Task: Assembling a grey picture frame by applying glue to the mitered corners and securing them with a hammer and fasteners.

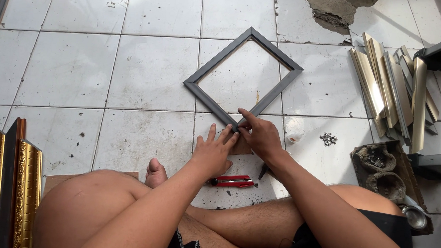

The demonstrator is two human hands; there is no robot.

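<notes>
From the head view, your left hand lies flat with fingers spread, fingertips touching the near corner of the grey frame on the tiled floor. Your right hand pinches that same corner. A red cutter lies just behind your hands.
</notes>
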